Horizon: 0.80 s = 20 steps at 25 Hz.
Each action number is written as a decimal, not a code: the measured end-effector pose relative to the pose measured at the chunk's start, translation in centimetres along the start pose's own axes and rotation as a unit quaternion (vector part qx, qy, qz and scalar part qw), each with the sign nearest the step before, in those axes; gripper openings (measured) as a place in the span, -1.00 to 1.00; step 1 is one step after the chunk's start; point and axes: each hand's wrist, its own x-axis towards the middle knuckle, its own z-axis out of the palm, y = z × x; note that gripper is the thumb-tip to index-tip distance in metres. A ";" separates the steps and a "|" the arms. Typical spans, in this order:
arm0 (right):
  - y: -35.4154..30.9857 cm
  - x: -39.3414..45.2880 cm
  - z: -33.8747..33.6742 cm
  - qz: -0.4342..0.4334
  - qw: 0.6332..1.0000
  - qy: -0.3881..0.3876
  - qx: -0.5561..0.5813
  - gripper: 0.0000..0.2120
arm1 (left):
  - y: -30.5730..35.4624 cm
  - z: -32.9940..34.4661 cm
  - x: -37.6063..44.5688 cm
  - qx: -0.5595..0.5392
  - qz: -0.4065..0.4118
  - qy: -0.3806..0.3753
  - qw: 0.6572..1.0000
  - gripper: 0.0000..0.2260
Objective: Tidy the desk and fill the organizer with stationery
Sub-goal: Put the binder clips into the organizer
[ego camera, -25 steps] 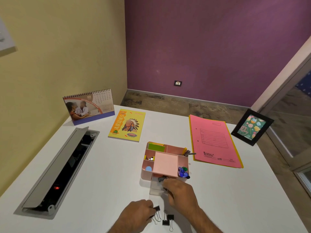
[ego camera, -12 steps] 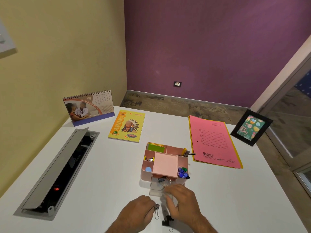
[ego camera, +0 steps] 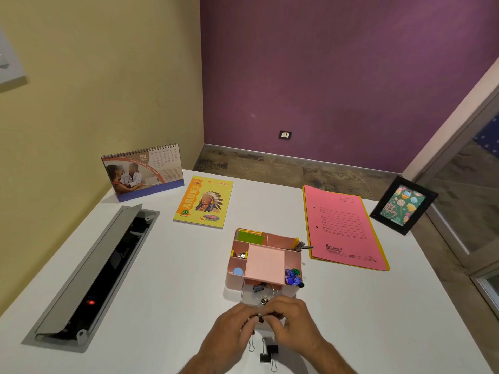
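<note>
While the calendar (ego camera: 143, 171), the open cable tray (ego camera: 91, 271) and the yellow notebook (ego camera: 204, 202) sit untouched along the left of the desk (ego camera: 167, 306), the action has drawn in close at the near edge. A second ago the left hand (ego camera: 232, 326) lay back by the loose binder clips; it has now come forward to meet the right hand (ego camera: 290, 318), and both are curled, fingertips together, pinching one binder clip (ego camera: 259, 318) just at the mouth of the clear drawer (ego camera: 247, 295) pulled out from the pink organizer (ego camera: 266, 261). The right hand, which had been reaching into that drawer, has drawn back slightly to join the pinch. Clips already lie in the drawer; two more (ego camera: 267, 352) wait on the desk just below the wrists, as far as I can make out. To my eye this clip is being squared up or handed over before it drops in, so the clip stage is partly done. Further right, the pink folder (ego camera: 343, 228) and the picture frame (ego camera: 403, 205) have not moved.
</note>
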 end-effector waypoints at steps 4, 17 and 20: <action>-0.4 0.7 -0.1 0.008 0.995 0.095 0.003 -0.81 | -0.6 0.4 -0.8 0.019 -0.081 0.042 0.996 -0.76; -0.4 3.9 1.8 0.072 0.974 -0.111 -0.182 -0.76 | -2.8 1.2 -1.1 0.435 0.090 -0.214 0.870 -0.58; -0.3 4.0 1.6 0.092 0.964 -0.133 -0.209 -0.78 | -2.5 0.6 -0.7 0.436 0.085 -0.235 0.864 -0.61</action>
